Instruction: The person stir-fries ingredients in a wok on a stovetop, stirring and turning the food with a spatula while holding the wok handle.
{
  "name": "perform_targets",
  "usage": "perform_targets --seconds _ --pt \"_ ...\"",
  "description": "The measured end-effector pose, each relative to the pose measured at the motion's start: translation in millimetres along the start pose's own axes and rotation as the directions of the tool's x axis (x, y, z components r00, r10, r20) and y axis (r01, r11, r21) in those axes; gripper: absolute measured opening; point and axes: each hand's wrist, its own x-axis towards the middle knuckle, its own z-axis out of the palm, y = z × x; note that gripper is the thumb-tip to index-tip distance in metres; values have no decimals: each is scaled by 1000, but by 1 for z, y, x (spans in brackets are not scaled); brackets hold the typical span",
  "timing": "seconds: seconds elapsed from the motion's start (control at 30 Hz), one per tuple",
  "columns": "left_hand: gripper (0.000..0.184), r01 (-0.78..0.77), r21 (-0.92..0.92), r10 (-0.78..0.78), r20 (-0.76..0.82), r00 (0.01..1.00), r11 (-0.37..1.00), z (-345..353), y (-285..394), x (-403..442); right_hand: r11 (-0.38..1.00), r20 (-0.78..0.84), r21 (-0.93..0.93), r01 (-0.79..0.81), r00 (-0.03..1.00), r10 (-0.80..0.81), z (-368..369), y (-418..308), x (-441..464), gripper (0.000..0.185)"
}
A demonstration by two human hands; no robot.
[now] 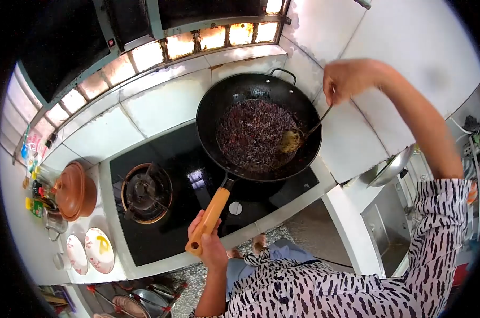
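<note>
A black wok (208, 116) sits over the right side of the black glass stove (139, 241), filled with a dark, reddish-brown bubbling mixture (256, 132). My left hand (211, 241) is wrapped round the wok's wooden handle (214, 212). Above the wok's right rim, my right hand (348, 82) pinches the thin handle of a metal ladle (292, 141). The ladle's bowl rests in the mixture at its right side, with some yellowish-brown stuff in it.
An unlit burner (146, 193) is on the stove's left. A brown lidded clay pot (76, 191), bottles and two floral plates (99, 250) stand further left. On the right are a metal lid (393, 168) and a sink (386, 228). Tiled wall borders the wok.
</note>
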Motion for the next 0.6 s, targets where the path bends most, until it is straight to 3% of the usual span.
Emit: perform_targets --seconds 0.03,0.07,0.13,0.27,0.4,0.47,0.6 --pt "44 5 -3 -5 -4 1000 1000 0 0 0 995 172 -7 -97 980 97 -11 -4 7 20" --pt "45 6 8 -6 -9 1000 1000 1 1 0 995 178 -10 -98 979 98 -21 -13 10 20" --pt "47 14 14 -14 -25 1000 1000 1 1 0 956 309 -95 -276 905 292 -42 -34 18 21" --pt "48 17 39 -15 -33 999 999 2 1 0 957 458 -198 -214 843 283 -34 -36 40 20" --pt "47 12 55 -10 -45 999 998 4 0 -1 971 419 -156 -183 878 232 18 -15 50 19" --pt "48 10 44 -7 -50 999 999 2 -1 -2 986 174 -162 37 985 -8 39 -5 46 17" --pt "50 21 54 -18 -54 998 998 4 1 -1 998 69 -51 -37 997 40 64 -7 29 15"
